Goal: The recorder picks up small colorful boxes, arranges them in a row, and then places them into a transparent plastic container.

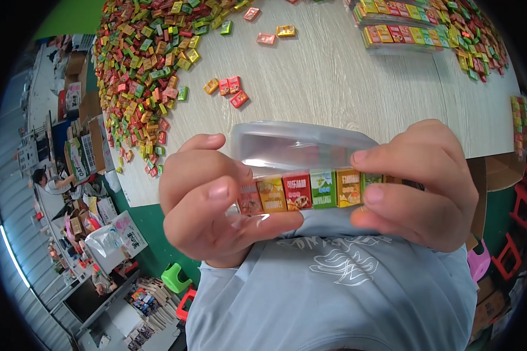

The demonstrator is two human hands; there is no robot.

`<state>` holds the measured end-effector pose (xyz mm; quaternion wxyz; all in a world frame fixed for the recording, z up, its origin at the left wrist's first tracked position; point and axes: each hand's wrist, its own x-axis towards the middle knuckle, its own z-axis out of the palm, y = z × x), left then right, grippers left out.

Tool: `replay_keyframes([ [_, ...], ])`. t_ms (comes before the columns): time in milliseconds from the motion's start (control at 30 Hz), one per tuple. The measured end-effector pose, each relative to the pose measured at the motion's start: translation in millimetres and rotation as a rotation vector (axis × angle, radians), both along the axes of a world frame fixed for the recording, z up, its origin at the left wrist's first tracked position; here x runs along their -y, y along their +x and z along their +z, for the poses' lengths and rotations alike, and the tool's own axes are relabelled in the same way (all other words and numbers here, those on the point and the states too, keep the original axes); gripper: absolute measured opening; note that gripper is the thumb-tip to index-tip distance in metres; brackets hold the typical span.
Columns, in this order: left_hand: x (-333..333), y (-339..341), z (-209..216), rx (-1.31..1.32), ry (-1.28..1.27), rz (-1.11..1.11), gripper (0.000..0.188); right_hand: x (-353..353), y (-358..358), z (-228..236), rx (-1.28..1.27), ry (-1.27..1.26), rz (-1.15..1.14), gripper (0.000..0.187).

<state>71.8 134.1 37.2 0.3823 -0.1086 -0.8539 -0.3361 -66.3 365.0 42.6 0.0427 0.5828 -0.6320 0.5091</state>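
Note:
Between my two hands, close to my chest, is a transparent plastic case (301, 143) with its lid raised on the far side. Inside it stands a row of small coloured boxes (297, 190), among them red, yellow and green ones. My left hand (202, 199) is closed on the case's left end, thumb and fingers bent around it. At the other end my right hand (424, 181) pinches the case between thumb and fingers, covering the last small boxes. Some fingertips lie hidden behind the case.
A large heap of small boxes (140, 70) covers the table's left side, with several loose red and yellow boxes (234, 90) nearby. Filled cases (404, 36) are stacked at the far right beside another heap (477, 41). An open carton (500, 171) stands right of the table.

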Motion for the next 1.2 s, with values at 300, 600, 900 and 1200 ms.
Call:
replay_keyframes([
  [300,-3.8,-0.1,9.8,0.037,0.035,-0.16,0.082,-20.5,-5.1,-4.3,0.06,-0.029,0.068,0.043],
  [600,-12.1,-11.9,5.6,0.115,0.023,-0.308,0.062,-41.2,-7.5,-19.2,0.045,-0.086,-0.071,0.029],
  [900,-6.7,1.6,-5.0,0.129,0.053,-0.265,0.077,-63.3,-0.8,-20.3,-0.026,-0.142,-0.122,0.027],
  [1200,20.1,-13.9,-5.4,0.077,-0.09,-0.196,0.072,-150.3,-35.8,-25.7,-0.148,0.158,-0.707,0.023],
])
